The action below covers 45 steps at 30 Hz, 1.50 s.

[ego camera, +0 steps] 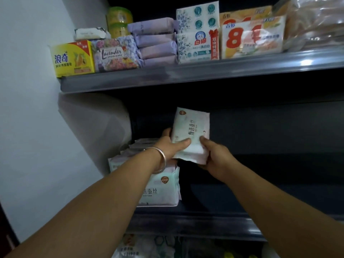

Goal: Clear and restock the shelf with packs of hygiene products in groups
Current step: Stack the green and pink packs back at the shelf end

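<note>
Both arms reach into the middle shelf (204, 218). Left hand (170, 146) and right hand (214, 155) grip one white pack (191, 127) upright, thumbs across its front. Stacked packs (162, 190) lie below the left wrist.

Glossy plastic pack (189, 131); smooth metal bangle (160, 161); satin metal shelf (186, 75).

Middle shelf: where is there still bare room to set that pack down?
Bare dark shelf runs right of the stacked packs, under and beyond the held pack. The left end by the wall is crowded, and the top shelf is packed across.
</note>
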Each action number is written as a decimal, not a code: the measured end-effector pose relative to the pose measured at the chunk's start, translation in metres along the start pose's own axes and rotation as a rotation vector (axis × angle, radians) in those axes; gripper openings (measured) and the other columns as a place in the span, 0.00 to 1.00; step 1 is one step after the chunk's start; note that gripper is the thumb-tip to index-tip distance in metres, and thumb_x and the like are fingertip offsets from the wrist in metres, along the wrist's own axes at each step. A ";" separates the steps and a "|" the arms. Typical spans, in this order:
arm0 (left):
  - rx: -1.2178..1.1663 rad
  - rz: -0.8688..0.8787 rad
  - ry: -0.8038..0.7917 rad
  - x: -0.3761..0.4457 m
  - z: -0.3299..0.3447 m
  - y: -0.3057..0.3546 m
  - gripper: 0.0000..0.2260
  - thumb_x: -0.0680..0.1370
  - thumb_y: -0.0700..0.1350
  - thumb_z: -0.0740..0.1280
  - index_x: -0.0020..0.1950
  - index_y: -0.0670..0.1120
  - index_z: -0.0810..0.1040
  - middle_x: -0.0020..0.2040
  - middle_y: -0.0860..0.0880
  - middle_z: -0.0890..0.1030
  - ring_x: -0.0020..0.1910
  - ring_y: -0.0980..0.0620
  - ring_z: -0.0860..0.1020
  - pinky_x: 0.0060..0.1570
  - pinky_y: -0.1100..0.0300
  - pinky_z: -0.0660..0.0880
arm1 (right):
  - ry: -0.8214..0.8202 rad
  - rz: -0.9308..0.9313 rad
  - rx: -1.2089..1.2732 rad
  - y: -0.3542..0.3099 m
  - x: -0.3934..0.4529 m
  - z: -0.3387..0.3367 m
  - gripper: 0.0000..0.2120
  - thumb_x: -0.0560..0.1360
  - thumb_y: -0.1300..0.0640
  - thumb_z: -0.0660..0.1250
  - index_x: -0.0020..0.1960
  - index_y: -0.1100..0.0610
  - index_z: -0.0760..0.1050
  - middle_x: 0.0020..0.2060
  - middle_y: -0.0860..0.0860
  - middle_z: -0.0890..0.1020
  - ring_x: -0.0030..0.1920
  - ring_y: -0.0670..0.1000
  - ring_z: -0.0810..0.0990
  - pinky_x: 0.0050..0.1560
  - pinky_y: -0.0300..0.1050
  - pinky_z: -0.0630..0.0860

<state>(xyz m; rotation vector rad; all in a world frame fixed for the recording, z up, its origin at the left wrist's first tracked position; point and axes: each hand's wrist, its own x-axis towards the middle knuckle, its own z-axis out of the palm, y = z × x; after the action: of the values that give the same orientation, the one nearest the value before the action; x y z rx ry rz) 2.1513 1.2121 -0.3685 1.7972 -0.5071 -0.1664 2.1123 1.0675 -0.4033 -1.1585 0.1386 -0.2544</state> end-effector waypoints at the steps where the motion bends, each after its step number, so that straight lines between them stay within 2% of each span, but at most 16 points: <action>1: -0.029 0.012 0.041 0.005 -0.004 0.001 0.32 0.73 0.41 0.72 0.73 0.49 0.60 0.50 0.50 0.78 0.46 0.50 0.79 0.45 0.55 0.79 | -0.043 0.008 -0.044 0.003 0.005 -0.002 0.20 0.76 0.53 0.66 0.65 0.60 0.71 0.54 0.56 0.82 0.54 0.57 0.81 0.58 0.56 0.76; 3: 0.055 0.053 0.126 0.014 -0.017 0.005 0.38 0.70 0.38 0.75 0.74 0.47 0.59 0.59 0.45 0.77 0.54 0.44 0.79 0.50 0.53 0.77 | -0.069 -0.047 -0.118 0.005 0.020 -0.011 0.33 0.70 0.54 0.73 0.71 0.57 0.64 0.58 0.55 0.80 0.56 0.57 0.81 0.60 0.56 0.75; 5: 0.251 0.102 0.148 0.026 -0.030 0.008 0.36 0.67 0.36 0.76 0.72 0.45 0.64 0.62 0.44 0.77 0.58 0.44 0.77 0.55 0.53 0.76 | -0.065 -0.179 -0.165 -0.001 0.035 -0.018 0.46 0.64 0.59 0.78 0.75 0.51 0.57 0.63 0.52 0.76 0.59 0.55 0.78 0.62 0.58 0.74; 7: 0.404 0.168 0.159 0.037 -0.040 0.012 0.35 0.66 0.35 0.76 0.70 0.45 0.67 0.62 0.45 0.77 0.58 0.46 0.77 0.59 0.53 0.75 | -0.090 -0.289 -0.271 -0.013 0.044 -0.017 0.52 0.63 0.63 0.78 0.76 0.46 0.51 0.62 0.47 0.74 0.61 0.52 0.76 0.62 0.57 0.74; 8: 0.467 0.207 0.163 0.042 -0.045 0.015 0.35 0.66 0.35 0.76 0.69 0.45 0.68 0.61 0.45 0.76 0.58 0.46 0.76 0.59 0.55 0.74 | -0.113 -0.332 -0.349 -0.019 0.049 -0.015 0.52 0.61 0.63 0.79 0.76 0.46 0.52 0.62 0.46 0.74 0.61 0.50 0.76 0.62 0.54 0.75; 11: 0.635 0.301 0.119 0.058 -0.060 0.023 0.33 0.65 0.33 0.76 0.68 0.46 0.69 0.60 0.46 0.76 0.57 0.47 0.76 0.55 0.59 0.73 | -0.205 -0.405 -0.525 -0.030 0.065 -0.008 0.43 0.62 0.66 0.78 0.71 0.49 0.63 0.57 0.48 0.79 0.56 0.48 0.79 0.52 0.42 0.80; 14: 0.707 0.345 0.081 0.075 -0.072 0.026 0.32 0.65 0.30 0.74 0.67 0.46 0.71 0.57 0.48 0.76 0.55 0.50 0.75 0.52 0.62 0.72 | -0.228 -0.407 -0.596 -0.031 0.085 0.002 0.35 0.62 0.64 0.79 0.65 0.53 0.69 0.54 0.51 0.82 0.54 0.51 0.81 0.54 0.47 0.80; 17: 0.655 0.381 0.156 0.094 -0.085 0.016 0.37 0.65 0.30 0.74 0.71 0.45 0.67 0.66 0.44 0.71 0.65 0.46 0.71 0.61 0.59 0.69 | -0.108 -0.437 -0.529 -0.023 0.109 0.016 0.29 0.62 0.64 0.79 0.60 0.56 0.73 0.51 0.52 0.82 0.51 0.51 0.82 0.51 0.46 0.80; 19: 0.656 0.353 0.286 0.109 -0.095 0.000 0.39 0.67 0.37 0.76 0.74 0.43 0.62 0.70 0.42 0.67 0.69 0.44 0.67 0.67 0.58 0.65 | -0.018 -0.445 -0.526 -0.016 0.126 0.026 0.27 0.63 0.62 0.79 0.59 0.58 0.73 0.51 0.52 0.81 0.51 0.52 0.81 0.51 0.48 0.80; 21: 0.667 0.300 0.379 0.120 -0.104 -0.015 0.36 0.68 0.45 0.74 0.72 0.39 0.63 0.69 0.40 0.68 0.70 0.41 0.66 0.68 0.54 0.65 | 0.048 -0.436 -0.516 -0.009 0.145 0.034 0.27 0.63 0.61 0.79 0.59 0.60 0.73 0.52 0.54 0.81 0.52 0.53 0.81 0.52 0.50 0.79; 22: 0.708 0.246 0.381 0.123 -0.108 -0.021 0.34 0.71 0.45 0.73 0.72 0.39 0.63 0.70 0.40 0.68 0.70 0.41 0.66 0.68 0.55 0.64 | 0.074 -0.421 -0.505 -0.005 0.154 0.037 0.26 0.63 0.61 0.79 0.59 0.60 0.73 0.52 0.54 0.81 0.52 0.54 0.80 0.52 0.50 0.79; 25: 0.914 0.047 0.255 0.134 -0.117 -0.041 0.25 0.79 0.45 0.64 0.74 0.40 0.62 0.73 0.41 0.65 0.71 0.44 0.65 0.66 0.60 0.61 | 0.108 -0.376 -0.515 0.006 0.179 0.046 0.26 0.66 0.61 0.78 0.60 0.61 0.72 0.53 0.54 0.79 0.52 0.53 0.78 0.50 0.47 0.78; 29: 1.033 -0.005 0.179 0.148 -0.124 -0.063 0.15 0.81 0.42 0.60 0.65 0.38 0.74 0.65 0.40 0.74 0.65 0.43 0.72 0.59 0.61 0.67 | 0.088 -0.355 -0.521 0.025 0.207 0.064 0.27 0.66 0.59 0.77 0.62 0.61 0.72 0.56 0.56 0.79 0.53 0.54 0.79 0.48 0.45 0.78; 31: 1.055 -0.028 0.165 0.154 -0.127 -0.072 0.14 0.81 0.40 0.59 0.65 0.38 0.74 0.66 0.40 0.73 0.65 0.43 0.71 0.60 0.61 0.66 | 0.059 -0.339 -0.552 0.035 0.219 0.071 0.27 0.68 0.58 0.76 0.63 0.61 0.72 0.57 0.56 0.79 0.53 0.53 0.79 0.48 0.45 0.78; 35: 1.103 -0.062 0.104 0.160 -0.132 -0.082 0.16 0.81 0.40 0.57 0.69 0.39 0.69 0.70 0.40 0.69 0.69 0.43 0.68 0.66 0.60 0.63 | 0.038 -0.290 -0.693 0.045 0.238 0.077 0.30 0.68 0.53 0.75 0.65 0.60 0.69 0.60 0.56 0.77 0.59 0.56 0.77 0.57 0.51 0.77; 45: 1.118 -0.062 0.024 0.165 -0.132 -0.085 0.17 0.83 0.41 0.53 0.71 0.40 0.68 0.71 0.41 0.68 0.69 0.44 0.68 0.65 0.61 0.64 | 0.137 -0.318 -0.848 0.046 0.252 0.090 0.33 0.69 0.51 0.75 0.67 0.63 0.67 0.63 0.58 0.75 0.62 0.57 0.75 0.59 0.48 0.76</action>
<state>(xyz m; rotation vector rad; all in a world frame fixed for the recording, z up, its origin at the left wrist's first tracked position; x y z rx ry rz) 2.3695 1.2766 -0.3859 2.8979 -0.5734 0.1381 2.3824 1.0970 -0.4042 -2.0104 0.1898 -0.5909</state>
